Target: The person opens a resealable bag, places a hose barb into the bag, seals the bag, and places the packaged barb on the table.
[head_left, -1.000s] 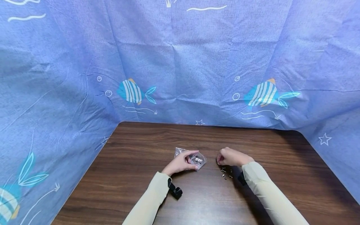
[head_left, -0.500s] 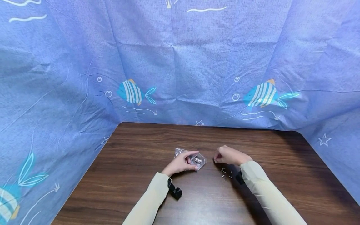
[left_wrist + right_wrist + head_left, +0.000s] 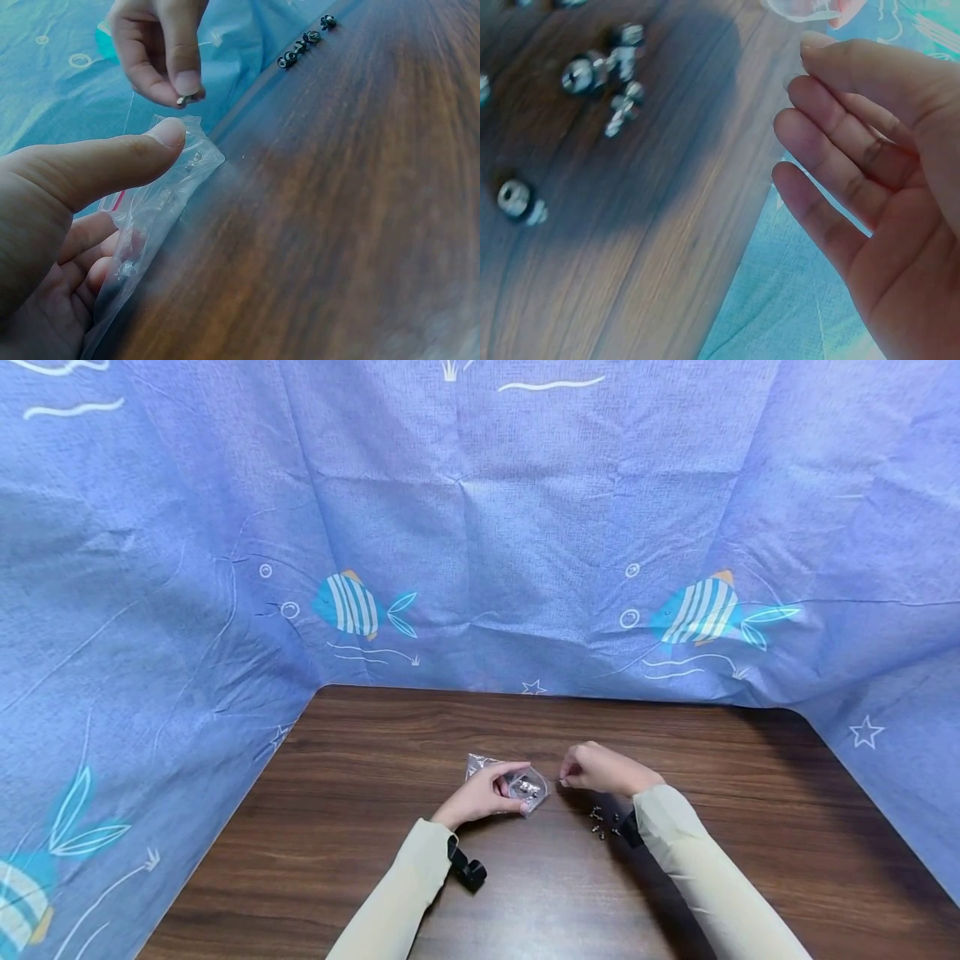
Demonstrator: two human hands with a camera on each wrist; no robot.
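Note:
A clear zip bag (image 3: 534,787) with small metal pieces inside lies on the table, and my left hand (image 3: 476,795) holds its mouth apart between thumb and fingers. In the left wrist view a red line marks the bag's edge beside the thumb (image 3: 146,154). Just right of the bag mouth, my right hand (image 3: 607,771) pinches a small metal screw (image 3: 186,100) between thumb and forefinger, slightly above the bag. Several loose screws (image 3: 597,815) with dark collars lie on the table below the right hand; the right wrist view shows one screw (image 3: 516,199) apart from a cluster.
The brown wooden table (image 3: 375,727) is backed by a blue cloth (image 3: 480,527) with fish prints, which also hangs along both sides. A black strap mount (image 3: 468,870) hangs from the left wrist.
My right hand has moved left and slightly away from me, from beside the loose screws to near the bag mouth. The left hand and bag have stayed in place.

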